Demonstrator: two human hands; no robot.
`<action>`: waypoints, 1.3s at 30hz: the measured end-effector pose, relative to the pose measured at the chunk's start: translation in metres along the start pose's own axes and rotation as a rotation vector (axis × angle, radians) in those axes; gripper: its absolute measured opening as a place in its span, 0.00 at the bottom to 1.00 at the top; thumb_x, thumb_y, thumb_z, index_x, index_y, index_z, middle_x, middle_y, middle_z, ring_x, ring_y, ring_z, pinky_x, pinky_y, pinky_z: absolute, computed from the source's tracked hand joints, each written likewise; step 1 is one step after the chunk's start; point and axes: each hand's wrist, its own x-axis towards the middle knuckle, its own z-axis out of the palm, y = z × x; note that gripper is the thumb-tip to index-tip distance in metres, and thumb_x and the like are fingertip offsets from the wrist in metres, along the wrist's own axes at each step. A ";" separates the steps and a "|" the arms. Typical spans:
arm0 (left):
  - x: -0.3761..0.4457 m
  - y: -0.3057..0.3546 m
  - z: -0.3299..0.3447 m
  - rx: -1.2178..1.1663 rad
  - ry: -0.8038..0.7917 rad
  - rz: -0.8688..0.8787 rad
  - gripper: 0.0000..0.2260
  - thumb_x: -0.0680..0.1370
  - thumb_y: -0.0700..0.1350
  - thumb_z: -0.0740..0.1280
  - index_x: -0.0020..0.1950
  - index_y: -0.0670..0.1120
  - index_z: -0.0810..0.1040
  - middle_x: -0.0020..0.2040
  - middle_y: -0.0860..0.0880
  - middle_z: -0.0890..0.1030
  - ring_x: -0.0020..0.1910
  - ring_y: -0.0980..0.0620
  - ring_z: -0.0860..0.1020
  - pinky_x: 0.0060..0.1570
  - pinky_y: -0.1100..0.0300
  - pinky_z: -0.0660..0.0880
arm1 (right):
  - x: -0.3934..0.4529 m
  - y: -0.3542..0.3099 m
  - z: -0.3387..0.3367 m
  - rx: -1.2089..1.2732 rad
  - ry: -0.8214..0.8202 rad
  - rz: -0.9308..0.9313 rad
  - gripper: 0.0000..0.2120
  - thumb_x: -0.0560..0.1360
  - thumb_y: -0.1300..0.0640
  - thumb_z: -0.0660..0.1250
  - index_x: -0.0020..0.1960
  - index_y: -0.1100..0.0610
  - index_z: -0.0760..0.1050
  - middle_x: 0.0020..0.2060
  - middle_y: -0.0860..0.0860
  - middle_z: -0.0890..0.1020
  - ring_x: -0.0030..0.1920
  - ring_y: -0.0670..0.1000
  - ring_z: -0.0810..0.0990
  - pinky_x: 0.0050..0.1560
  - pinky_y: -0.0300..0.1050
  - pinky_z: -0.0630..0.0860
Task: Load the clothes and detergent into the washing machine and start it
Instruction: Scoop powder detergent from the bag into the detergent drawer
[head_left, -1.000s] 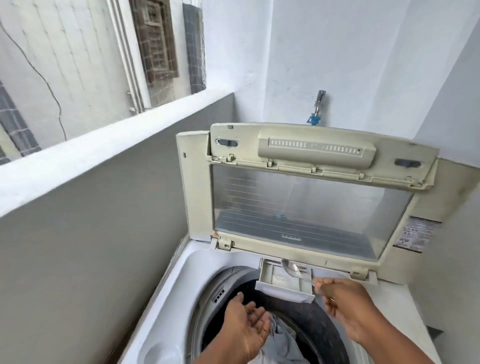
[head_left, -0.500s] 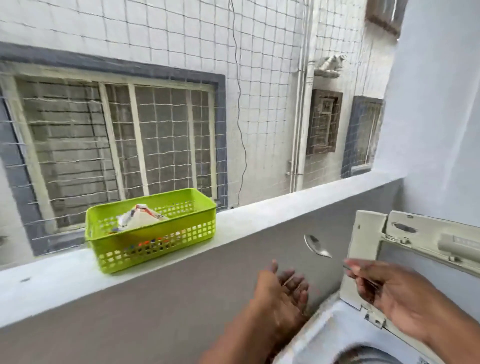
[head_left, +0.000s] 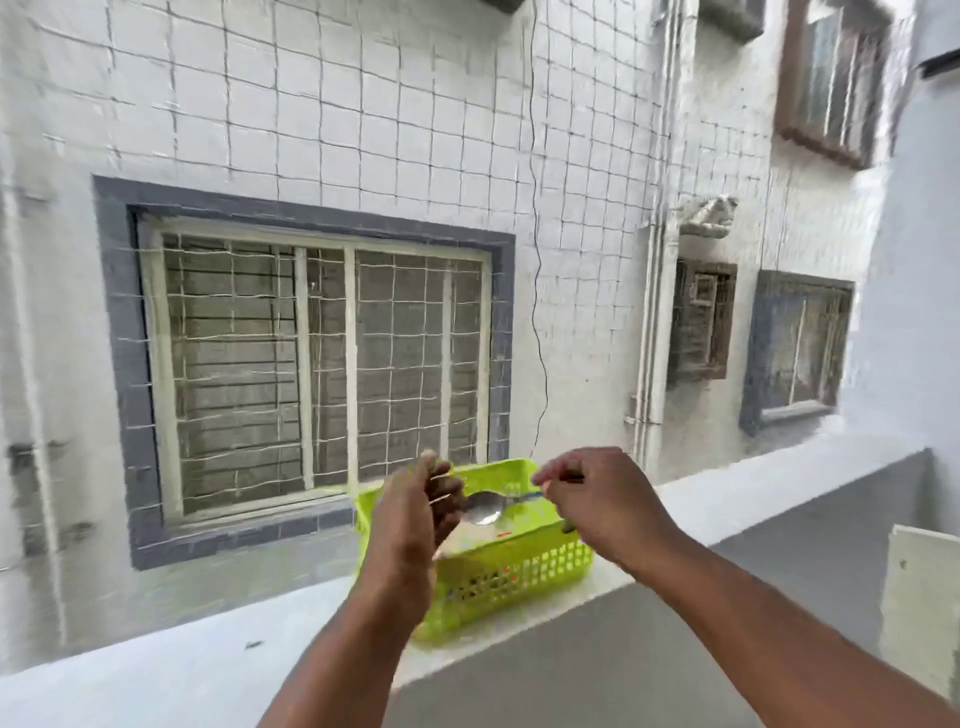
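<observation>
A metal spoon (head_left: 484, 507) is held level above the green basket (head_left: 519, 571), its bowl toward nine o'clock and its handle running toward three o'clock into the right hand (head_left: 597, 499). The handle is pinched between the thumb and fingers of that hand; the remaining fingers are curled. The left hand (head_left: 415, 514) is raised just at nine o'clock of the spoon's bowl, fingers loosely bent and nothing gripped, though whether the bowl is touched cannot be told through the blur.

The detergent packet (head_left: 457, 543) appears to lie inside the basket, directly at six o'clock of the spoon's bowl and partly hidden by the left wrist. The basket is set on the white ledge (head_left: 208, 654), in front of the netted window (head_left: 322, 374). Only a pale corner of the washing machine lid (head_left: 919, 597) is seen at four o'clock, well apart from both hands.

The step in hand is judged to be a return to the basket, either to scoop detergent or to put the spoon back. If a scoop is meant, the packet is best steadied by the left hand while the spoon is lowered bowl first, then kept level on the way to the machine so that no powder is spilled.
</observation>
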 end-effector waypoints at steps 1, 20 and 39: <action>0.010 0.006 -0.004 0.078 -0.014 0.030 0.11 0.80 0.44 0.60 0.39 0.45 0.74 0.31 0.48 0.76 0.30 0.53 0.72 0.28 0.65 0.70 | 0.003 -0.002 0.016 -0.113 0.009 -0.042 0.08 0.73 0.63 0.65 0.42 0.56 0.83 0.28 0.48 0.79 0.24 0.44 0.75 0.31 0.38 0.73; 0.099 -0.020 -0.030 1.170 -0.388 0.400 0.13 0.78 0.55 0.64 0.60 0.54 0.77 0.55 0.54 0.82 0.50 0.53 0.81 0.49 0.61 0.75 | 0.059 0.009 0.071 -0.562 -0.436 0.061 0.10 0.68 0.61 0.72 0.49 0.55 0.85 0.42 0.52 0.85 0.39 0.46 0.77 0.37 0.37 0.71; 0.073 0.000 -0.028 1.390 -0.276 0.282 0.29 0.73 0.67 0.55 0.30 0.48 0.84 0.38 0.47 0.84 0.35 0.49 0.79 0.42 0.60 0.73 | -0.016 0.044 -0.090 -0.240 -0.004 -0.036 0.04 0.73 0.54 0.70 0.43 0.48 0.83 0.38 0.43 0.83 0.34 0.36 0.77 0.37 0.32 0.69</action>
